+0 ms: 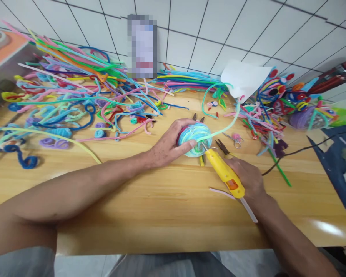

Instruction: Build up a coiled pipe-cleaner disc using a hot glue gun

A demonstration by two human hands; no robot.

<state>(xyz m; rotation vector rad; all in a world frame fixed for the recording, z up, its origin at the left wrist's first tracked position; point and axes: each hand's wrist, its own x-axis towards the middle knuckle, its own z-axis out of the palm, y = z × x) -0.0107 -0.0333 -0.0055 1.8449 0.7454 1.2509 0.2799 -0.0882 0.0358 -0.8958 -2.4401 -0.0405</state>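
My left hand point(174, 143) is wrapped round the left side of a ball point(192, 134) wound with light blue and green fuzzy stems, its thumb lying across the front. From the ball a pale green stem point(229, 127) curves up to the right. My right hand point(246, 177) grips a yellow glue gun point(223, 171), a clear glue stick point(248, 209) poking out of its rear. The gun's nozzle points at the ball's lower right, touching or nearly touching it. Dark-tipped pliers point(223, 148) lie just behind the gun.
Heaped colourful stems point(72, 96) cover the table's point(150, 215) back left. A phone point(142, 46) leans on the tiled wall. Small scissors point(237, 141) lie right of the ball. Decorated figures point(302, 102) stand at the back right. A black cord point(294, 152) crosses the right side.
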